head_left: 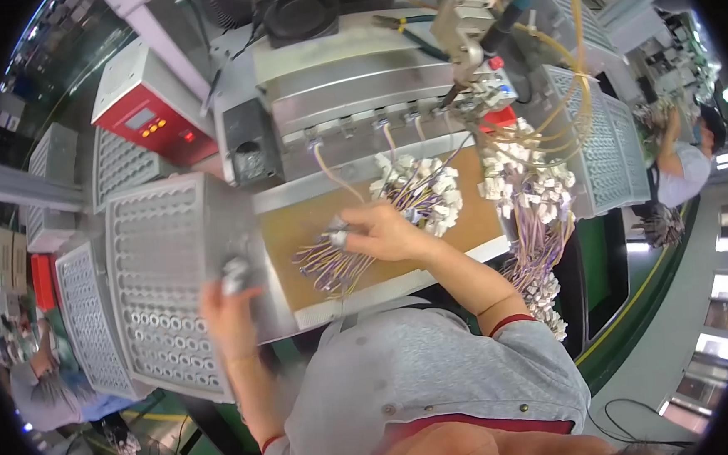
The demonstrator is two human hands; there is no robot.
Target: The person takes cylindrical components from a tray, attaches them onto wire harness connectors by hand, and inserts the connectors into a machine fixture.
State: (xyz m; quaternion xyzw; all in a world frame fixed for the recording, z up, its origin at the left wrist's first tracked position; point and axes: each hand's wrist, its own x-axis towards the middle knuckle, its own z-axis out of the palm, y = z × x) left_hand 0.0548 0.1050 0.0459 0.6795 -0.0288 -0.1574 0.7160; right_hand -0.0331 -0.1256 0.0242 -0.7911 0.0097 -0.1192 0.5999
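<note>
My right hand [385, 233] rests on the brown board [297, 223], its taped fingertips pinching a bundle of thin purple and yellow wires [333, 267] that ends in white connectors [424, 186]. My left hand [229, 307] hovers over the grey perforated tray [163, 273], closed on a small grey part [235, 274] that is blurred. A second bunch of wired white connectors [529, 192] hangs at the board's right edge.
A grey machine [355, 86] with a row of terminals stands behind the board, a red control box [153, 119] to its left. More perforated trays [601, 146] stand at right and far left. Other people work at far right [685, 166] and lower left [48, 380].
</note>
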